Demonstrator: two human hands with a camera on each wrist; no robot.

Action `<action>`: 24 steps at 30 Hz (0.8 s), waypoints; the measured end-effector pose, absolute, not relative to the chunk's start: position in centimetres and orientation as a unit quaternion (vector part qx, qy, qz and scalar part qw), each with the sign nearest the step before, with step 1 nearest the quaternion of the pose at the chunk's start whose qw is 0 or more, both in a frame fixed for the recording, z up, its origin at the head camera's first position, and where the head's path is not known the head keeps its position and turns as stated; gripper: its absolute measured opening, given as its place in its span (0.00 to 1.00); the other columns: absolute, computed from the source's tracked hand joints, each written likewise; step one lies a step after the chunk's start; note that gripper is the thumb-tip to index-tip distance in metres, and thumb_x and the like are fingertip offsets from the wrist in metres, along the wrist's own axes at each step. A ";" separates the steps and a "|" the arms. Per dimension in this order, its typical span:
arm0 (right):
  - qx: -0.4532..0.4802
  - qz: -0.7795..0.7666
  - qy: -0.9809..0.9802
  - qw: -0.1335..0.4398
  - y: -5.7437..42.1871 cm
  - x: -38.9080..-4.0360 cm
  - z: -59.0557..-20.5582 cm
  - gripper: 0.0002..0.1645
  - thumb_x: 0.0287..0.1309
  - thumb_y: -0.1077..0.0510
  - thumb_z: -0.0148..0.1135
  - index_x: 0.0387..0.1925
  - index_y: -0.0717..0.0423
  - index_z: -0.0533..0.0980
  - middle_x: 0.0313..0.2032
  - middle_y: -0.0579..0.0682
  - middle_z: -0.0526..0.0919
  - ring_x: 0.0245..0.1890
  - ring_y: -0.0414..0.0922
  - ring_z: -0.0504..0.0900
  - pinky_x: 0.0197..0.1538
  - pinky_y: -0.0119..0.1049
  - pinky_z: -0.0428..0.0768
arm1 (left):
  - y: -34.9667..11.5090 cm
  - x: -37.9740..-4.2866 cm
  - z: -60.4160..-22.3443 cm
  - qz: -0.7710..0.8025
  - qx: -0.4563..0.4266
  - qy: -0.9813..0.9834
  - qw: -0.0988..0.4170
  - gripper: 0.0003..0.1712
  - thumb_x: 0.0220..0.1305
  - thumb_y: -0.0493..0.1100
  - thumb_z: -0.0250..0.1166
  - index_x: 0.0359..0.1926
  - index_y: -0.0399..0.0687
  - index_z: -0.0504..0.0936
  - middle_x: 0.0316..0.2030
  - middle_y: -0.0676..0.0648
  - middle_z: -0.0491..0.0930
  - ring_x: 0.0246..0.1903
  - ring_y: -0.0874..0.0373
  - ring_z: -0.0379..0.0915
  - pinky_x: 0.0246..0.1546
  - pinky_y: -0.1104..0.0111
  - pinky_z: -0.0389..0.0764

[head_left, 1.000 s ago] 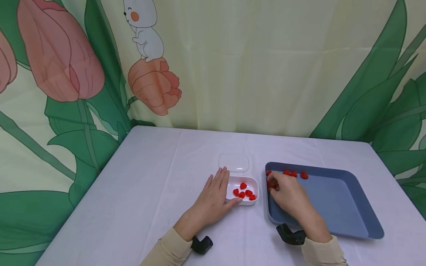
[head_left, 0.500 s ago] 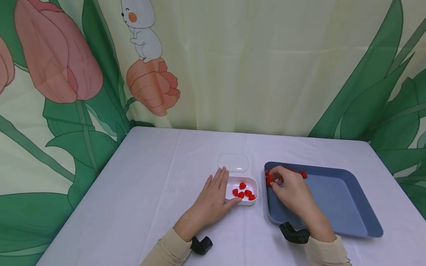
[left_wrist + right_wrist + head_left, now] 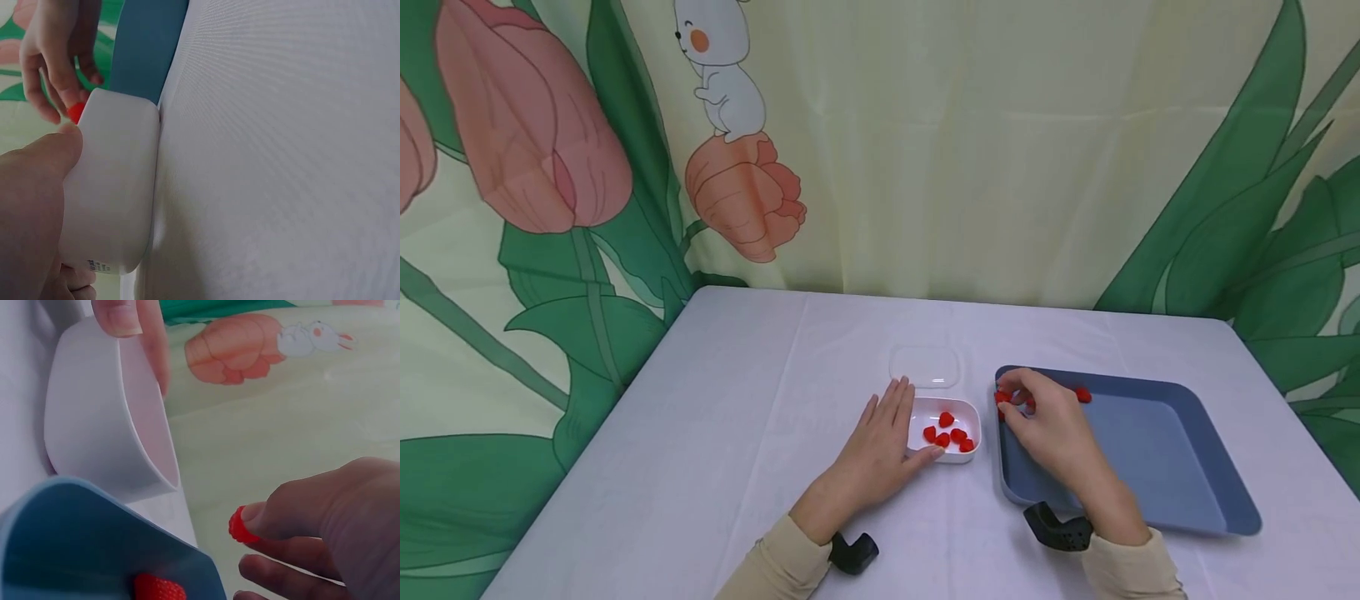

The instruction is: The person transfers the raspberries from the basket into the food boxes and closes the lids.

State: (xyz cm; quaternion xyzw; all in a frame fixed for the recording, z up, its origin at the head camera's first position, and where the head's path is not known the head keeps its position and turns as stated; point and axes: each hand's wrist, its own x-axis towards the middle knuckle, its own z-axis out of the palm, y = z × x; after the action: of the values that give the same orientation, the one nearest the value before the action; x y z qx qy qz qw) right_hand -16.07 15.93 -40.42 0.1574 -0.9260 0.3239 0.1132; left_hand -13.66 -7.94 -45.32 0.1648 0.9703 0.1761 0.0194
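Note:
My right hand (image 3: 1052,429) is over the left end of the blue tray (image 3: 1157,467). Its thumb and finger pinch a bumpy red raspberry (image 3: 240,526), raised above the tray rim in the right wrist view. More raspberries lie along the tray's back left, partly hidden by this hand; one raspberry (image 3: 159,587) shows inside. My left hand (image 3: 872,458) rests against the small white container (image 3: 923,414), its fingers straight along the left side and the thumb at the near rim. Several raspberries (image 3: 946,419) sit in that container.
A clear lid (image 3: 925,367) lies flat just behind the container. White cloth covers the table (image 3: 700,433), and a printed curtain (image 3: 962,150) hangs behind it. A narrow gap of cloth separates the container from the tray's raised wall.
My right hand has shifted slightly up and left over the tray's back left corner, now with a raspberry between its fingertips. The left hand and container have stayed put.

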 end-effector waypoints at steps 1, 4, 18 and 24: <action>0.165 0.325 -0.924 0.120 15.9 -16.1 -40.5 0.18 0.51 0.68 0.72 0.45 0.58 0.80 0.39 0.52 0.86 0.36 0.45 0.81 0.41 0.47 0.85 | -7.9 -13.6 -45.3 0.177 0.165 0.970 0.019 0.55 0.65 0.70 0.55 0.78 0.43 0.46 0.79 0.45 0.46 0.79 0.50 0.40 0.76 0.49 0.50; 0.184 0.324 -0.918 0.138 15.6 -16.1 -40.6 0.19 0.49 0.68 0.73 0.45 0.57 0.80 0.38 0.51 0.86 0.35 0.42 0.80 0.38 0.42 0.86 | -8.0 -13.6 -45.3 0.177 0.166 0.970 0.019 0.55 0.65 0.70 0.55 0.78 0.43 0.46 0.79 0.45 0.46 0.79 0.50 0.39 0.76 0.49 0.50; 0.227 0.327 -0.908 0.131 14.2 -15.8 -41.0 0.23 0.47 0.67 0.75 0.47 0.57 0.80 0.41 0.50 0.84 0.36 0.42 0.80 0.37 0.41 0.87 | -8.0 -13.8 -45.2 0.175 0.170 0.970 0.015 0.55 0.65 0.71 0.54 0.78 0.43 0.46 0.79 0.44 0.47 0.79 0.50 0.40 0.76 0.48 0.51; 0.240 0.326 -0.907 0.118 13.2 -15.7 -41.4 0.23 0.48 0.66 0.75 0.48 0.57 0.80 0.42 0.49 0.84 0.40 0.43 0.81 0.39 0.38 0.86 | -8.1 -13.7 -45.3 0.171 0.170 0.970 0.017 0.56 0.64 0.71 0.54 0.78 0.43 0.46 0.79 0.44 0.46 0.79 0.50 0.39 0.76 0.48 0.50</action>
State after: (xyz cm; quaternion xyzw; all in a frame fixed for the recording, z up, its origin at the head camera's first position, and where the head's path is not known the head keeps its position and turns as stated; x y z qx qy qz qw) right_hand -15.73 13.24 -41.45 0.2402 -0.9066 0.3263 0.1176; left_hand -13.73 -8.10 -45.28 0.1695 0.9704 0.1709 0.0172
